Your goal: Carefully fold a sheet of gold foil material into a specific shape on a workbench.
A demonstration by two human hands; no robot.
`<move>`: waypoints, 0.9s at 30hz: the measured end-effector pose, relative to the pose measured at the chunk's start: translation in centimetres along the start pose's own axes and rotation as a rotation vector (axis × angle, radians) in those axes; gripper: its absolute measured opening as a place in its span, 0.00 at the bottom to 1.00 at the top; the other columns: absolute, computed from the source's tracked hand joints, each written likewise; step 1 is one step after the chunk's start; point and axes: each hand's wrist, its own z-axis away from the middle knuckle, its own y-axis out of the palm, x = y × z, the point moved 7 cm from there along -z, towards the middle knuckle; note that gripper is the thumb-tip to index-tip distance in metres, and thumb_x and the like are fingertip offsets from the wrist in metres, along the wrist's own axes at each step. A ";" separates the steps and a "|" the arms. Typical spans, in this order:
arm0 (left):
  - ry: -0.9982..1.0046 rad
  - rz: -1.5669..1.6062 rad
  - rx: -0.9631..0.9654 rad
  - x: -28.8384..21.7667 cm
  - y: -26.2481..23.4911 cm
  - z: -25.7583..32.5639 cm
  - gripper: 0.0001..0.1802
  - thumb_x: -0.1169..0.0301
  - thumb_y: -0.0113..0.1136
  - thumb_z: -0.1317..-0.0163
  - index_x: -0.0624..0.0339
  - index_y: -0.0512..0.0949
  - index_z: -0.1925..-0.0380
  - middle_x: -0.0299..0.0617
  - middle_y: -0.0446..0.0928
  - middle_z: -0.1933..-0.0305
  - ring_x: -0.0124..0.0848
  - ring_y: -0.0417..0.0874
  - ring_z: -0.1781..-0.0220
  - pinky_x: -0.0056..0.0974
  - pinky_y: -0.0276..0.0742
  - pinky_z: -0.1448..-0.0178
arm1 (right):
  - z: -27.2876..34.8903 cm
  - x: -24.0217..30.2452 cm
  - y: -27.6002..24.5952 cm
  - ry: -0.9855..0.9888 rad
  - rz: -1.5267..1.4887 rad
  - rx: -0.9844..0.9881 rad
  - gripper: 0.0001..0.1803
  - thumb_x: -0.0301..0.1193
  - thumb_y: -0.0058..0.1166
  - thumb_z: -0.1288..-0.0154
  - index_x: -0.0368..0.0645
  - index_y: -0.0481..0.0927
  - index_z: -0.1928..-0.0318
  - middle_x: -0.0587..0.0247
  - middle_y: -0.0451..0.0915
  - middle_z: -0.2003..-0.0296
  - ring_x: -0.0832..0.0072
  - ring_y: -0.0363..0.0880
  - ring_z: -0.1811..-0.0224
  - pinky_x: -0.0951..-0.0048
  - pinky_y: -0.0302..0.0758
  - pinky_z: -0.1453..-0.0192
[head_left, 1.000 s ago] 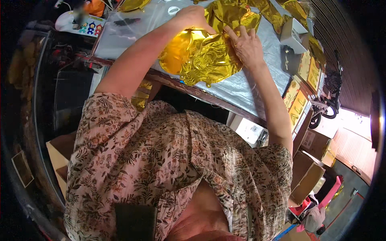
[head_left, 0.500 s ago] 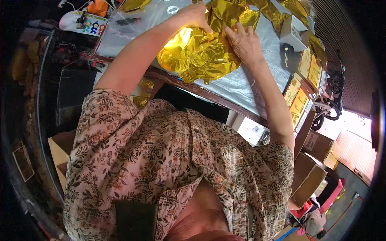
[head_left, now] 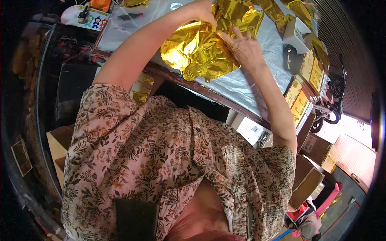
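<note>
A crinkled gold foil balloon [head_left: 201, 54] lies limp over the front edge of the covered table, with small tabs on its lower rim. My left hand [head_left: 204, 13] reaches over its upper part, thumb pointing down and pinching the foil; its other fingers are partly hidden at the picture's top. Close by on the right, my right hand [head_left: 246, 50] bends its fingers and thumb onto the same foil, which bunches up between the two hands. More gold foil [head_left: 238, 14] spreads beyond them.
Clear plastic sheeting covers the table [head_left: 267, 52]. To the right are an open white box [head_left: 296, 34], a black object [head_left: 288, 56] and gold-fronted packages [head_left: 300, 107]. A skateboard [head_left: 82, 17] lies at upper left. Cardboard boxes [head_left: 307, 180] stand at lower right.
The view has shifted slightly. Both hands remain at the gold foil balloon and have come closer together, and the foil between them is more bunched.
</note>
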 end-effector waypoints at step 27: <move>0.195 0.283 -0.142 0.7 4.8 3.9 0.19 0.66 0.52 0.20 0.64 0.76 0.35 0.46 0.81 0.37 0.39 0.81 0.35 0.40 0.77 0.31 | 0.2 0.3 -1.2 0.002 0.092 0.099 0.20 0.29 0.54 0.39 0.35 0.82 0.46 0.49 0.75 0.34 0.47 0.80 0.39 0.56 0.86 0.48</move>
